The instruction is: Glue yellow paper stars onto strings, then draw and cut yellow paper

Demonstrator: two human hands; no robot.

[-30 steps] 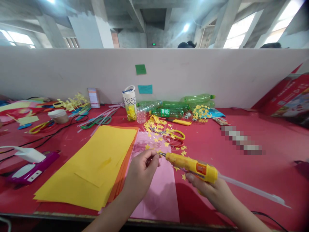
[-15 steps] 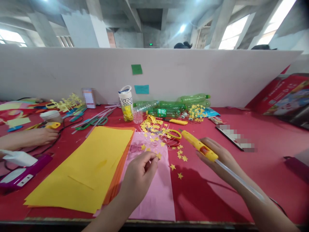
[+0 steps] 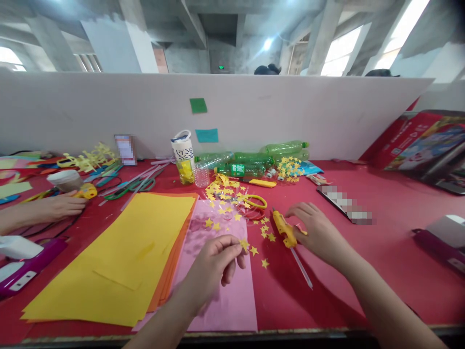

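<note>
My left hand is closed, pinching a small yellow paper star between thumb and fingertips above the pink sheet. On the red table, a yellow hot glue gun lies on its side, a clear glue stick jutting from its back end. My right hand is just right of the gun, by its trigger, with fingers loosely stretched and not wrapped around it. Loose yellow stars lie between the hands, and more are heaped beyond them near yellow-handled scissors.
Yellow sheets over orange ones lie at left. Green plastic bottles, a tumbler and a yellow cutter sit before the white partition. A phone lies at right. Another person's hand holds a glue gun at left.
My right hand has lowered the glue gun onto the table and loosened its fingers from it. My left hand, still pinching the star, has moved slightly nearer and right. The view has shifted slightly.
</note>
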